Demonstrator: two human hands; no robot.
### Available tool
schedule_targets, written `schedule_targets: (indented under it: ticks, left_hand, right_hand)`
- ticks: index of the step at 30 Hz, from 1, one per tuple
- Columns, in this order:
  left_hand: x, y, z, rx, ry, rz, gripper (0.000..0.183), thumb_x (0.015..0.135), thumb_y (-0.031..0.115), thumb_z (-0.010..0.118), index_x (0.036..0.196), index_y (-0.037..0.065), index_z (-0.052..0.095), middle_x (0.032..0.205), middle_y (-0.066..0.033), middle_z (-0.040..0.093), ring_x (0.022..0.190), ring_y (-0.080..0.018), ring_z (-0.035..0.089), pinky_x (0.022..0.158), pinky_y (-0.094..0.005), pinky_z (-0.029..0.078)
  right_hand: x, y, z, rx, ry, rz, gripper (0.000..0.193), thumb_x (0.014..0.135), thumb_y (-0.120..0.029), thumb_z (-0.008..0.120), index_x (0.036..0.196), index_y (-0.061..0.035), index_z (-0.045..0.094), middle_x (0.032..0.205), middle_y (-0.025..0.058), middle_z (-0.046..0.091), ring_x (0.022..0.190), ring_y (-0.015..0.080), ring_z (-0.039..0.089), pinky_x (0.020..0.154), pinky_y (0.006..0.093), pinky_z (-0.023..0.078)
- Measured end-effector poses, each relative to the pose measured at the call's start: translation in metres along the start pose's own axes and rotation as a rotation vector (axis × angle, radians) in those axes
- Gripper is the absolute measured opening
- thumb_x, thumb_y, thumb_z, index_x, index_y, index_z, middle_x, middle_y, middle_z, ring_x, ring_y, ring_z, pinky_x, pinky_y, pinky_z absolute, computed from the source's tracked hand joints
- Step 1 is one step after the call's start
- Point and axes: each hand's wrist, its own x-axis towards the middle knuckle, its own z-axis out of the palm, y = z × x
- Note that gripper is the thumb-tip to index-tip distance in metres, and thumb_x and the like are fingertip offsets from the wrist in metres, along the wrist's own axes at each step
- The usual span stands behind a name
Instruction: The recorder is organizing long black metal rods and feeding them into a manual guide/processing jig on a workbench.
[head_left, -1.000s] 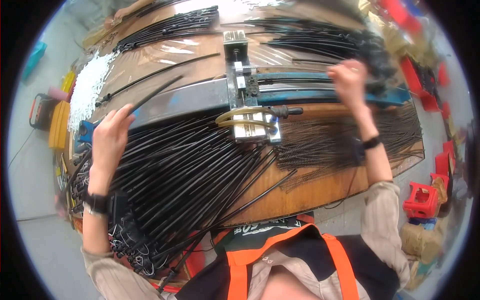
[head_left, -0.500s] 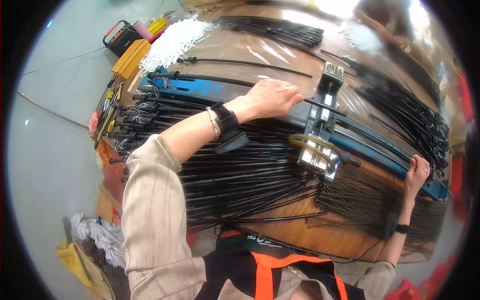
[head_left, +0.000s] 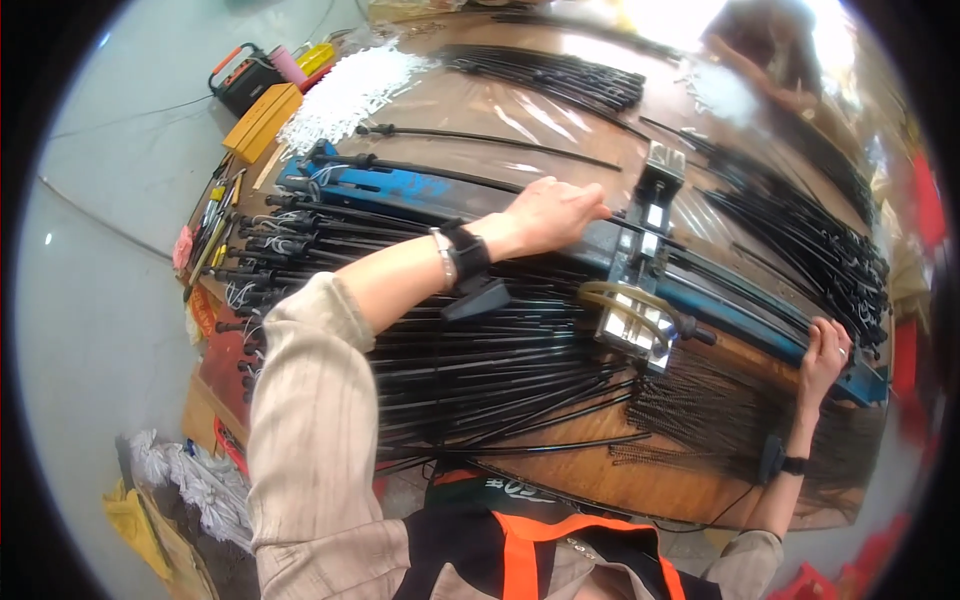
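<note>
A long black rod [head_left: 450, 177] lies along a blue metal rail [head_left: 418, 187] that slants across the table. My left hand [head_left: 555, 216] is closed around this rod, just left of a metal clamping fixture [head_left: 662, 165] mounted across the rail. Beyond the fixture, my right hand [head_left: 824, 352] pinches at the right end of the rail with bent fingers, where thin black rods run; its fingertips partly hide what they hold. A tan hose [head_left: 612, 288] loops over the fixture's near side. Black straps sit on both my wrists.
Many black rods [head_left: 480, 340] with fittings lie before the rail; dark coil springs [head_left: 700, 405] lie nearer right. White small pieces [head_left: 350, 95] are heaped far left beside a yellow box [head_left: 262, 122]. More rod bundles [head_left: 550, 75] lie behind. Another person [head_left: 770, 50] is across the table.
The view has shifted slightly. My right hand has moved a little left along the rail, while my left hand keeps its hold beside the fixture. The person across the table shows more.
</note>
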Motion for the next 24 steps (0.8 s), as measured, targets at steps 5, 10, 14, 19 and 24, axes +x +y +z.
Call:
schedule_targets:
  ticks: [5, 10, 14, 19, 24]
  left_hand:
    - [0.001, -0.007, 0.002, 0.157, -0.008, 0.156, 0.014, 0.094, 0.019, 0.057, 0.088, 0.007, 0.058, 0.081, -0.016, 0.069, 0.077, -0.0359, 0.067, 0.066, -0.0464, 0.053]
    - [0.005, 0.003, 0.003, 0.191, -0.021, 0.006, 0.014, 0.095, 0.021, 0.055, 0.092, 0.008, 0.058, 0.083, -0.016, 0.068, 0.079, -0.0374, 0.066, 0.065, -0.0473, 0.052]
    - [0.007, 0.008, 0.0, 0.233, -0.086, -0.021, 0.015, 0.096, 0.022, 0.055, 0.092, 0.008, 0.056, 0.081, -0.0164, 0.067, 0.078, -0.0394, 0.065, 0.064, -0.0484, 0.05]
    - [0.001, 0.006, 0.002, 0.238, -0.115, -0.044, 0.015, 0.096, 0.022, 0.054, 0.091, 0.008, 0.055, 0.08, -0.0171, 0.066, 0.077, -0.0405, 0.063, 0.064, -0.0495, 0.049]
    - [0.005, -0.002, 0.013, 0.248, -0.019, 0.058, 0.014, 0.096, 0.02, 0.054, 0.09, 0.008, 0.054, 0.078, -0.0174, 0.065, 0.076, -0.0401, 0.063, 0.063, -0.0495, 0.048]
  right_hand:
    - [0.013, -0.102, -0.01, 0.087, 0.014, -0.141, 0.03, 0.087, -0.001, 0.064, 0.115, -0.0071, 0.069, 0.124, 0.0067, 0.066, 0.124, 0.0279, 0.052, 0.107, 0.0411, 0.036]
    - [-0.017, -0.125, -0.01, 0.193, -0.062, -0.141, 0.029, 0.085, -0.004, 0.066, 0.114, -0.0067, 0.069, 0.116, 0.0055, 0.069, 0.119, 0.028, 0.055, 0.103, 0.0402, 0.038]
    - [-0.027, -0.141, -0.009, 0.321, -0.1, -0.087, 0.029, 0.086, -0.008, 0.067, 0.114, -0.0059, 0.068, 0.108, 0.0061, 0.07, 0.111, 0.0273, 0.058, 0.096, 0.0385, 0.04]
    - [-0.021, -0.169, 0.004, 0.509, -0.175, -0.079, 0.028, 0.087, -0.01, 0.067, 0.115, -0.0034, 0.066, 0.102, 0.0078, 0.069, 0.103, 0.0271, 0.06, 0.09, 0.0375, 0.042]
    - [-0.028, -0.173, 0.015, 0.856, -0.328, 0.046, 0.025, 0.089, -0.01, 0.065, 0.112, -0.0012, 0.065, 0.098, 0.0104, 0.068, 0.091, 0.028, 0.063, 0.081, 0.0368, 0.048]
